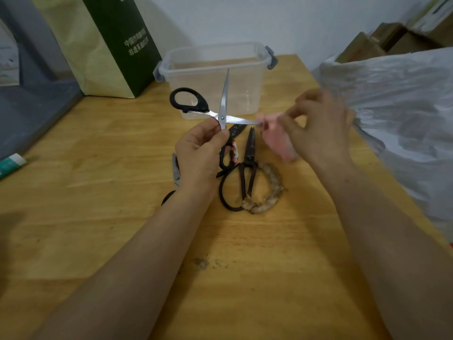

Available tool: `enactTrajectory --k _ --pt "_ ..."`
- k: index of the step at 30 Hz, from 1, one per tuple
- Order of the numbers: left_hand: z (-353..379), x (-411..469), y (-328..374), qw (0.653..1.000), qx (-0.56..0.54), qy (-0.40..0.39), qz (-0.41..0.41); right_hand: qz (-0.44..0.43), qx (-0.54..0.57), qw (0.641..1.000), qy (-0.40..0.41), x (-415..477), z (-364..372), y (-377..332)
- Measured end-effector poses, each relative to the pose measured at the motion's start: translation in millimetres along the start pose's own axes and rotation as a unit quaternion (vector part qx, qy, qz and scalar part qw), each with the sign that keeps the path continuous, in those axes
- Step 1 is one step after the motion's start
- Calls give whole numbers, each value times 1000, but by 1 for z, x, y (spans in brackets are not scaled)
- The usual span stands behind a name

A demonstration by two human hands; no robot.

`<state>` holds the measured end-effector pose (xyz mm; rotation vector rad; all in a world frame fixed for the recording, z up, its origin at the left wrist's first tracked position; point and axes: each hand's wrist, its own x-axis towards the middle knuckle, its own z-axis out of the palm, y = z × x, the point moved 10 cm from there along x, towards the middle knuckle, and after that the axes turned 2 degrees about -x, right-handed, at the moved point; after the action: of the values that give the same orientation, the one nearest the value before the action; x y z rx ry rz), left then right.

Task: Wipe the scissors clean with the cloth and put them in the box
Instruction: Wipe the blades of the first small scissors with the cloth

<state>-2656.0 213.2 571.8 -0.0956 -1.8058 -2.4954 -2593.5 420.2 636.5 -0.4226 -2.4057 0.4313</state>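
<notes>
Left hand (199, 153) clasps opened scissors (221, 114); right hand (316, 128) pinches pink cloth (277, 138).

We count four pairs of scissors: one opened pair (221, 114) held up, one iron pair (247, 168) lying near, one red-wrapped pair (230, 153) half hidden, one (175, 173) mostly hidden at left. One clear box (215, 77) far, one pink cloth (277, 141), two hands: left (198, 153), right (318, 128).
</notes>
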Motion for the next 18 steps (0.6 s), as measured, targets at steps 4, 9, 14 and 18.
enactTrajectory --k 4,9,14,18 --pt "1 -1 -2 1000 13 8 0 10 59 998 12 0 -2 3" --pt "3 -1 -1 999 34 -17 4 159 258 949 91 1 -15 41" --pt "12 -6 5 992 100 -44 58 110 278 948 106 -2 -21 22" --pt "21 -27 57 881 315 -47 349 169 397 901 37 0 -5 28"
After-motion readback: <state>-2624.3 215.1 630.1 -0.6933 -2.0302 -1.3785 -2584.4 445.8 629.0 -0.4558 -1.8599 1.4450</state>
